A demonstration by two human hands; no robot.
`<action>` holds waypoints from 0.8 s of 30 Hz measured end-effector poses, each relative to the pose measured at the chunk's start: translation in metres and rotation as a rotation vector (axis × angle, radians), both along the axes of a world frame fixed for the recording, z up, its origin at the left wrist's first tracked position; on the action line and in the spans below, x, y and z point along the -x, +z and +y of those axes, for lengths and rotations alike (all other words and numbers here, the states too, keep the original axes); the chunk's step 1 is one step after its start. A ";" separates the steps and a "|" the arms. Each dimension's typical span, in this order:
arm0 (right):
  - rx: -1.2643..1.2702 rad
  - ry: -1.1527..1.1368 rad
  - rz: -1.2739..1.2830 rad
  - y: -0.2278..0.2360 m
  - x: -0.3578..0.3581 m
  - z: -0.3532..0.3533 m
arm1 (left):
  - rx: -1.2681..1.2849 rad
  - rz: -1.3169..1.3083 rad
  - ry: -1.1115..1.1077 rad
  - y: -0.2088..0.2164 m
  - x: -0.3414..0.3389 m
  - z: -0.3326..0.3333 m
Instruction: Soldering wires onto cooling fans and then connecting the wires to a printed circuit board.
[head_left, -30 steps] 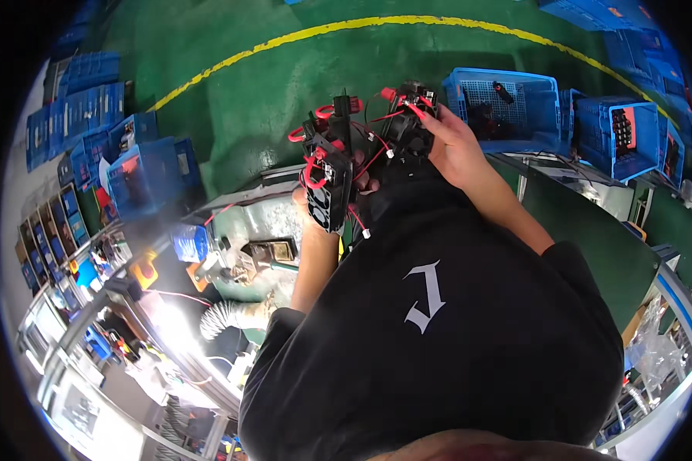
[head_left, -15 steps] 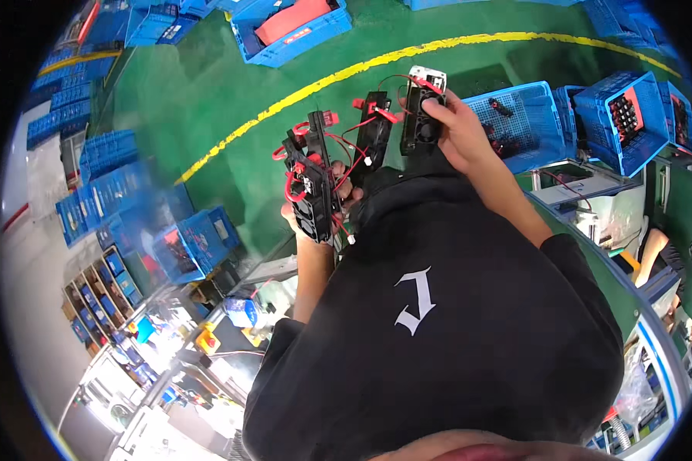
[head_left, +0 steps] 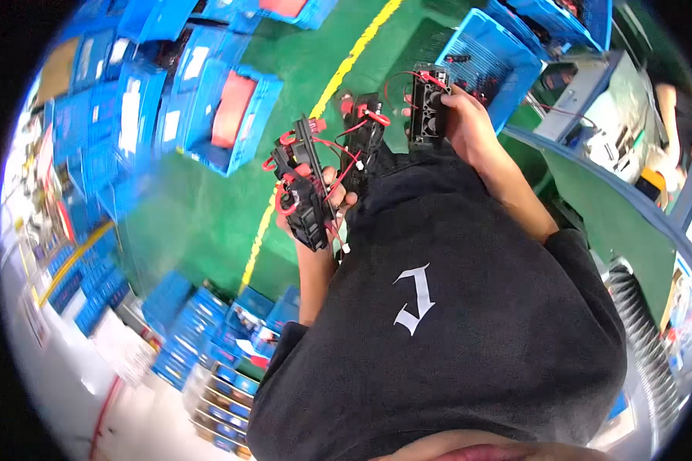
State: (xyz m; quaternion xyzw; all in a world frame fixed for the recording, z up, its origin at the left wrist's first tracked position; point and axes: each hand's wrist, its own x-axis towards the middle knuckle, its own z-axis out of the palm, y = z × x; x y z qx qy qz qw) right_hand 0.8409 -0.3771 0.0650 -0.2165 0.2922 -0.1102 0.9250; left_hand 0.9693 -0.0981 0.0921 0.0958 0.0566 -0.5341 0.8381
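Note:
My left hand is closed around a bundle of black plastic fan units with red wires and small white connectors. Another black fan unit with a red wire loop stands just right of that bundle; what supports it is hidden. My right hand grips a separate long black fan unit, thumb on its near face. A red wire runs along its top end. Both hands are out in front of my body, above the floor.
A blue crate with dark parts inside stands just beyond my right hand. Blue crates, one with a red sheet, are stacked at the left. A yellow line crosses the green floor. At right are a bench and another person's arm.
The surroundings have swung round leftward and downward in view as my body turns right. Both hands keep their fan units; the right one's unit has turned slightly.

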 end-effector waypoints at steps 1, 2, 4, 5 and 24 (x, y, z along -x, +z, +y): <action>0.069 -0.044 0.064 0.004 -0.004 0.000 | 0.095 -0.093 -0.047 -0.015 -0.018 -0.007; 0.077 -0.076 0.072 0.002 -0.009 0.000 | 0.093 -0.078 -0.110 -0.026 -0.035 -0.009; 0.297 -0.105 0.243 -0.002 -0.016 0.000 | 0.092 -0.062 -0.173 -0.020 -0.067 -0.029; 0.251 -0.159 0.180 -0.003 -0.018 0.001 | 0.062 -0.017 -0.226 -0.014 -0.086 -0.038; 0.154 -0.803 0.424 -0.012 0.006 0.061 | -0.021 -0.181 -1.051 -0.030 -0.236 -0.166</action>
